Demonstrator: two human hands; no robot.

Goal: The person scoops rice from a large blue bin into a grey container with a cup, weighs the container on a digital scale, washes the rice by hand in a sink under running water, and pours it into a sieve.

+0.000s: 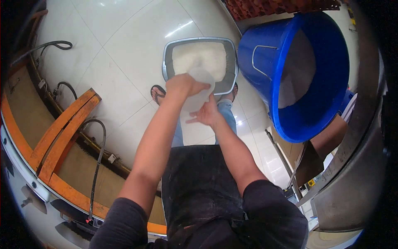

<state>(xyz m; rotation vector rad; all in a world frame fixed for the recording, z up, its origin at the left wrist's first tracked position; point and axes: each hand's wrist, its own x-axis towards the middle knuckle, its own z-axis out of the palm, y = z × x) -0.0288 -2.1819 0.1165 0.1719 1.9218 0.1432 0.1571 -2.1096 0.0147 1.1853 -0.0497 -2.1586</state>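
Observation:
My left hand [185,86] grips a translucent plastic container [199,76], its thumb laid across the near side. The container is tilted over the near part of a grey rectangular tub [231,56]. A pale, grainy or powdery substance [199,54] fills much of the tub. My right hand [207,111] is at the container's lower end, thumb raised beside it and fingers spread. Blur hides whether that hand bears any of its weight. The tub is on the floor in front of my sandalled feet.
A large blue bucket [261,56] with a wire handle leans at the right, pale material inside. Red egg trays [279,7] lie beyond it. Orange metal bars [65,124] and black hoses [101,149] line the left. The floor is glossy tile [124,74].

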